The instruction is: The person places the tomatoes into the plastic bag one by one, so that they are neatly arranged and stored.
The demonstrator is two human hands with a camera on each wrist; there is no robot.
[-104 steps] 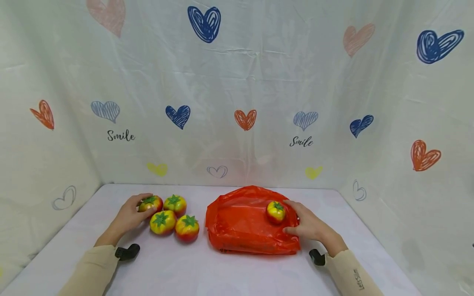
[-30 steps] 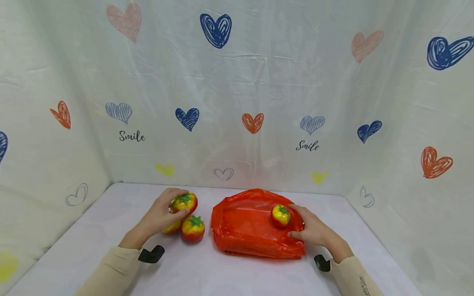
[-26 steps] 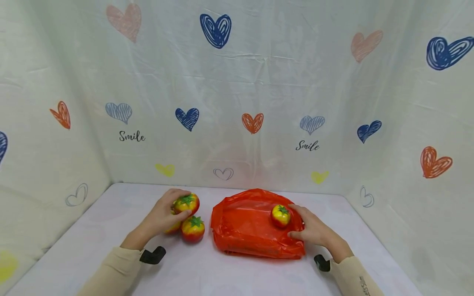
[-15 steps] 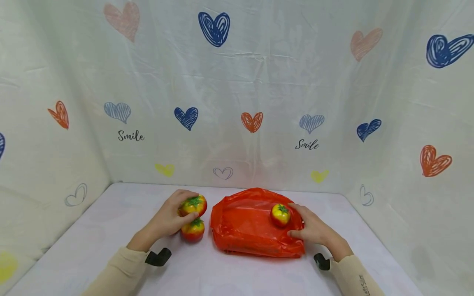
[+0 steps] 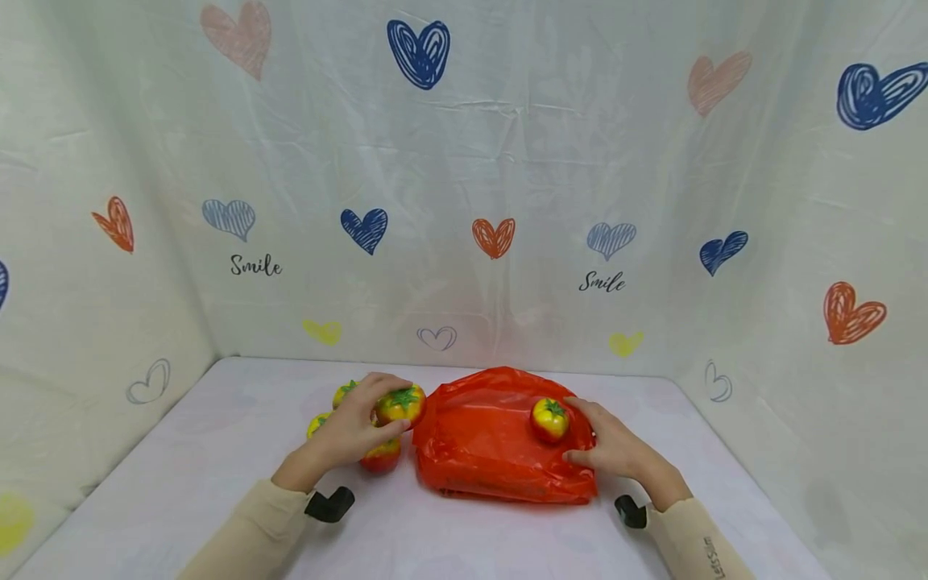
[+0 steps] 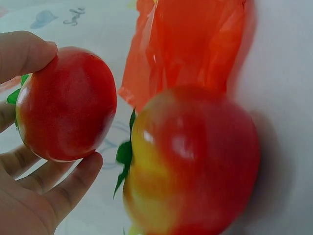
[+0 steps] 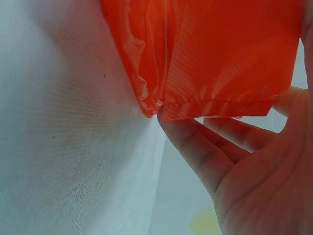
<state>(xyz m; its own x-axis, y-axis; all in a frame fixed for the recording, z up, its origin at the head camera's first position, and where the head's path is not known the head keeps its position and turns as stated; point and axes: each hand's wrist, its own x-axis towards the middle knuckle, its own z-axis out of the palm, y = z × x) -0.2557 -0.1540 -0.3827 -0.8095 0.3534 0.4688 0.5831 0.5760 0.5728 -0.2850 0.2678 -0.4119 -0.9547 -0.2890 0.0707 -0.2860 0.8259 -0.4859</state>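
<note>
At lower centre, tomato (image 5: 402, 405): clamped in left hand (image 5: 353, 428)
Red bag (image 5: 478, 439): right hand (image 5: 615, 445) touching, fingers apart
Tabletop (image 5: 464, 541): whitish
Curtain (image 5: 449, 153): heart-printed

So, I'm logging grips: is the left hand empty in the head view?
No, the left hand grips a red-and-yellow fruit.

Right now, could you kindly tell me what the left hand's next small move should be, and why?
I would probably move the left hand a little rightward, bringing its tomato over the red plastic bag: that tomato is gripped close to the bag's left edge, the right hand holds the right edge, and another tomato already sits on that side.
</note>
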